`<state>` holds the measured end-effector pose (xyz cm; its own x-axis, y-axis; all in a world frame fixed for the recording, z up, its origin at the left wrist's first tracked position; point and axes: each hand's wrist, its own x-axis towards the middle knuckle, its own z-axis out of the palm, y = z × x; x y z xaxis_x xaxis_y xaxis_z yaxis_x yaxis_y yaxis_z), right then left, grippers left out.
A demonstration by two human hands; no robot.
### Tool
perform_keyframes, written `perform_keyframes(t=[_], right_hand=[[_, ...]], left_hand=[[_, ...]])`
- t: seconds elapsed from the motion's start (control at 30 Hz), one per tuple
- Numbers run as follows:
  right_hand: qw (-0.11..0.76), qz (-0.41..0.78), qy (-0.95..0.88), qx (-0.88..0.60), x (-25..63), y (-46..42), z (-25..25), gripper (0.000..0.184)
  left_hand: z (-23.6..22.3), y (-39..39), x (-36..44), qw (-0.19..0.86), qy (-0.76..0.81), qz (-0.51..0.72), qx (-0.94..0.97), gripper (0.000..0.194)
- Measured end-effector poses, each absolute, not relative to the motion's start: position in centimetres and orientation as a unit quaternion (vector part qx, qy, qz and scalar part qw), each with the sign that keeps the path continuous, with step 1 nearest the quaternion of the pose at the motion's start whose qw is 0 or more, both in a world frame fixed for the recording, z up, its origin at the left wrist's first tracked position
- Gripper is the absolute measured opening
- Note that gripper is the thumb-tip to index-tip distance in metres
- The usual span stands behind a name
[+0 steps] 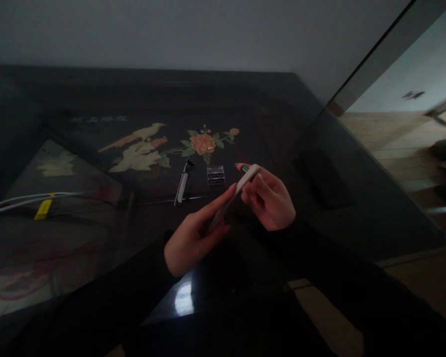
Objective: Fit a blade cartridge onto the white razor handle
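My left hand [195, 240] is closed round a long, slim pale handle [230, 201], which slants up to the right. At its upper end my right hand [269, 198] has its fingers bent in and pinching. A small green-edged piece [245, 169] shows by the right index fingertip, against the handle's end; its kind is too small to tell. Beyond the hands, a grey-and-black razor [183, 186] lies on the dark table, head away from me. Beside it, a small clear-and-black case [216, 175] lies flat, with what look like blade cartridges inside.
The dark glossy table [241, 277] bears a bird-and-flower picture [202, 144]. White cables [18, 202] with a yellow tag [43, 209] cross its left side. A flat black object [325, 178] lies at the right. A pale wall [144, 34] rises behind the table.
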<state>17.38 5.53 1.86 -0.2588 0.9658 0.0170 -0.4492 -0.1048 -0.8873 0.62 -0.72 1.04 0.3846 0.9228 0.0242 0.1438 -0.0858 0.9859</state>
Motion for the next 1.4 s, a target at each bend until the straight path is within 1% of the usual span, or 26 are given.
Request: perform_keyframes(t=[0.2, 0.37, 0.63, 1.03, 1.27, 1.4], right_hand=[[0.523, 0.686, -0.411, -0.297, 17.31, 5.53, 2.05, 0.042], [0.522, 0.691, -0.41, -0.287, 17.35, 5.41, 2.27, 0.039], [0.526, 0.688, -0.417, -0.275, 17.41, 5.45, 2.0, 0.036], [0.521, 0.677, -0.415, -0.311, 17.41, 5.53, 1.96, 0.044], [0.525, 0.679, -0.415, -0.301, 17.38, 5.55, 2.01, 0.044], [0.522, 0.69, -0.412, -0.288, 17.38, 5.45, 2.32, 0.04]], left_hand=[[0.85, -0.37, 0.56, 0.508, 0.434, 0.386, 0.636, 0.064], [0.92, -0.01, 0.54, 0.492, 0.455, 0.394, 0.629, 0.065], [0.91, -0.21, 0.56, 0.492, 0.465, 0.373, 0.634, 0.066], [1.18, -0.71, 0.75, 0.526, 0.42, 0.365, 0.643, 0.066], [0.9, -0.6, 0.71, 0.495, 0.441, 0.375, 0.648, 0.064], [0.85, -0.31, 0.61, 0.474, 0.447, 0.389, 0.651, 0.064]])
